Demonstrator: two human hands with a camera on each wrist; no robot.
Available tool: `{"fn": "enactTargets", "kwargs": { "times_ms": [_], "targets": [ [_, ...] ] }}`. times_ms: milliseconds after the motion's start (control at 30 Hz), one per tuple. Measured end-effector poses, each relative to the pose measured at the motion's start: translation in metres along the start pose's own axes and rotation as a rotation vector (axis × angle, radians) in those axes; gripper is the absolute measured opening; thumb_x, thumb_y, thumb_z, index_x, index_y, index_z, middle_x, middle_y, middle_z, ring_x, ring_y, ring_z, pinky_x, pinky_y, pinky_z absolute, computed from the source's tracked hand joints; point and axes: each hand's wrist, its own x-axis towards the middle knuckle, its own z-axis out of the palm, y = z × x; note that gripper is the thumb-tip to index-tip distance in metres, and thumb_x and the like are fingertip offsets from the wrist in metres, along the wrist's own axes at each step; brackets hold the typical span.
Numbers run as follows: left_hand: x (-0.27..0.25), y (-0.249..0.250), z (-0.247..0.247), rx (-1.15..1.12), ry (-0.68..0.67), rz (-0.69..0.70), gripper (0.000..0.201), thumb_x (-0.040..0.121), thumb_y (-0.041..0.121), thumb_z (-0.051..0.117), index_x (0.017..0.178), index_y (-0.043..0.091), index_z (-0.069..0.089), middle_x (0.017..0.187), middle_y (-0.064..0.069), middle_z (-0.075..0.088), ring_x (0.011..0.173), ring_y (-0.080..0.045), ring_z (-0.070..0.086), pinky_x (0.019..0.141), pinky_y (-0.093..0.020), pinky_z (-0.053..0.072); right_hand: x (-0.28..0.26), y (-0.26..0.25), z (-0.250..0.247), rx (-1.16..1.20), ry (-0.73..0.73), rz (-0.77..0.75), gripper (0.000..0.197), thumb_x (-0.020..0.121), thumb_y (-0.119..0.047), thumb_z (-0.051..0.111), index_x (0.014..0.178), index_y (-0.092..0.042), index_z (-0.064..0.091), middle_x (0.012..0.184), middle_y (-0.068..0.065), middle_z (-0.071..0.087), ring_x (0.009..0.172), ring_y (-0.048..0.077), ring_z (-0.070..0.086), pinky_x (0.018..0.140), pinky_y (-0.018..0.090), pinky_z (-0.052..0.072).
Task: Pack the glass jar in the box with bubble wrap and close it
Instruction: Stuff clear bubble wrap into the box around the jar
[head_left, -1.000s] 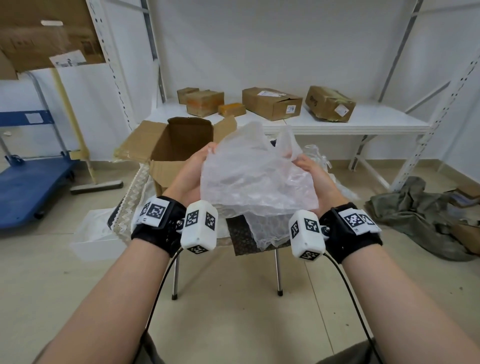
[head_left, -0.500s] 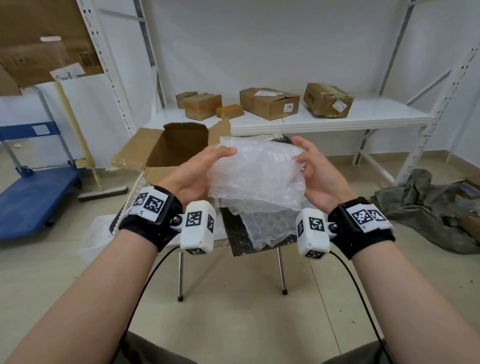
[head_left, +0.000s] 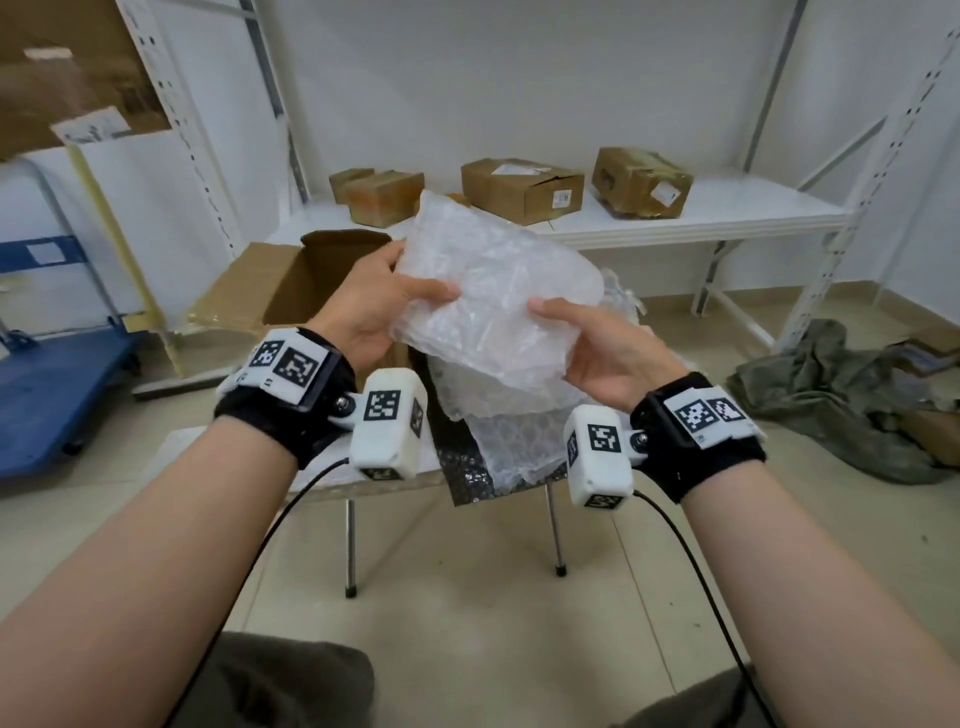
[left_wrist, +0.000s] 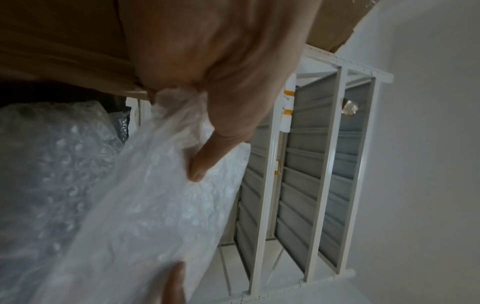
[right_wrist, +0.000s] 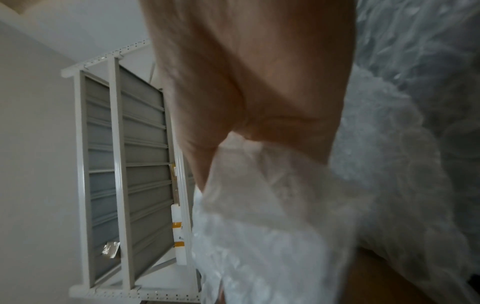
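Observation:
Both hands hold up a bundle of clear bubble wrap above a small table. My left hand grips its left edge, thumb on the near face. My right hand grips the lower right edge, thumb on top. The left wrist view shows my thumb pressed on the bubble wrap; in the right wrist view the bubble wrap covers my fingers. An open cardboard box with its flaps spread stands behind my left hand. The jar is not visible; whether it is inside the bundle I cannot tell.
More bubble wrap lies on the small metal-legged table under my hands. Behind it a white shelf carries several cardboard boxes. A blue cart stands at the left and a heap of olive cloth lies on the floor at the right.
The loose, raised sheet has been gathered into a more compact bundle. The bundle has tilted, its top leaning toward the box, and both hands have shifted their grip to its edges.

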Motion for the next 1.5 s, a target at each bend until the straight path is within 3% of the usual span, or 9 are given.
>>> {"fn": "enactTargets", "kwargs": {
  "times_ms": [167, 400, 733, 800, 900, 1033, 1133, 1333, 1500],
  "targets": [
    [0.002, 0.001, -0.003, -0.105, 0.021, -0.053, 0.049, 0.078, -0.006, 0.072, 0.125, 0.003, 0.061, 0.114, -0.011, 0.071, 0.091, -0.024, 0.073, 0.065, -0.031, 0.060, 0.000, 0.004, 0.002, 0.027, -0.049, -0.065, 0.049, 0.089, 0.004, 0.059, 0.136, -0.006, 0.050, 0.129, 0.015, 0.064, 0.110, 0.029, 0.067, 0.076, 0.036, 0.061],
    [0.007, 0.005, -0.005, -0.001, -0.020, 0.000, 0.036, 0.079, 0.002, 0.075, 0.114, 0.006, 0.066, 0.108, -0.007, 0.074, 0.090, -0.021, 0.074, 0.067, -0.030, 0.060, 0.005, 0.008, 0.004, 0.100, -0.082, -0.171, 0.057, 0.087, 0.012, 0.057, 0.141, -0.001, 0.045, 0.135, 0.018, 0.059, 0.124, 0.033, 0.059, 0.103, 0.048, 0.048],
    [0.014, 0.039, -0.010, 0.153, -0.108, 0.086, 0.034, 0.078, 0.001, 0.076, 0.111, 0.005, 0.069, 0.105, -0.011, 0.075, 0.093, -0.028, 0.073, 0.075, -0.037, 0.061, 0.010, 0.017, 0.004, 0.171, -0.020, -0.142, 0.057, 0.085, 0.008, 0.064, 0.139, 0.000, 0.047, 0.136, 0.021, 0.057, 0.126, 0.031, 0.057, 0.106, 0.051, 0.044],
    [0.018, 0.044, -0.015, 0.186, -0.126, 0.093, 0.040, 0.077, 0.003, 0.077, 0.116, 0.003, 0.068, 0.108, -0.012, 0.074, 0.097, -0.028, 0.072, 0.080, -0.037, 0.060, 0.012, 0.017, 0.005, 0.172, 0.081, -0.156, 0.052, 0.085, 0.017, 0.055, 0.133, 0.000, 0.052, 0.124, 0.019, 0.065, 0.116, 0.028, 0.063, 0.097, 0.054, 0.051],
    [0.022, 0.050, -0.023, 0.258, -0.146, 0.113, 0.036, 0.078, 0.007, 0.078, 0.112, 0.004, 0.070, 0.102, -0.010, 0.076, 0.091, -0.023, 0.074, 0.075, -0.031, 0.060, 0.014, 0.012, 0.014, 0.096, 0.178, -0.202, 0.054, 0.082, 0.027, 0.037, 0.123, 0.000, 0.059, 0.094, 0.005, 0.071, 0.093, 0.016, 0.067, 0.067, 0.035, 0.063],
    [0.035, 0.060, -0.042, 0.330, -0.112, 0.115, 0.026, 0.080, 0.009, 0.076, 0.106, 0.007, 0.073, 0.098, -0.008, 0.077, 0.090, -0.021, 0.074, 0.077, -0.031, 0.059, 0.025, 0.000, 0.040, -0.006, 0.188, -0.265, 0.036, 0.090, 0.014, 0.047, 0.119, -0.003, 0.061, 0.100, 0.006, 0.071, 0.089, 0.020, 0.068, 0.060, 0.027, 0.058],
    [0.048, 0.069, -0.065, 0.441, -0.045, 0.078, 0.025, 0.080, 0.014, 0.077, 0.105, 0.008, 0.073, 0.101, -0.005, 0.076, 0.095, -0.024, 0.071, 0.084, -0.035, 0.055, 0.053, -0.010, 0.058, -0.110, 0.227, -0.282, 0.039, 0.089, 0.005, 0.055, 0.125, -0.009, 0.061, 0.112, 0.008, 0.071, 0.092, 0.021, 0.070, 0.065, 0.031, 0.059],
    [0.085, 0.073, -0.103, 1.046, -0.041, -0.143, 0.017, 0.078, 0.026, 0.081, 0.073, 0.013, 0.070, 0.067, 0.002, 0.070, 0.056, -0.007, 0.063, 0.058, -0.019, 0.050, 0.093, -0.039, 0.087, -0.593, 0.385, -0.335, 0.031, 0.082, 0.007, 0.047, 0.097, -0.009, 0.069, 0.103, 0.012, 0.069, 0.097, 0.027, 0.066, 0.081, 0.040, 0.059],
    [0.112, 0.054, -0.111, 1.454, -0.258, -0.360, 0.039, 0.050, 0.057, 0.084, 0.075, 0.028, 0.076, 0.078, 0.006, 0.073, 0.076, -0.018, 0.065, 0.085, -0.033, 0.053, 0.117, -0.046, 0.106, -0.973, 0.393, -0.350, 0.027, 0.076, 0.008, 0.044, 0.088, 0.005, 0.068, 0.094, 0.022, 0.066, 0.094, 0.037, 0.062, 0.081, 0.049, 0.056]
  ]
}}
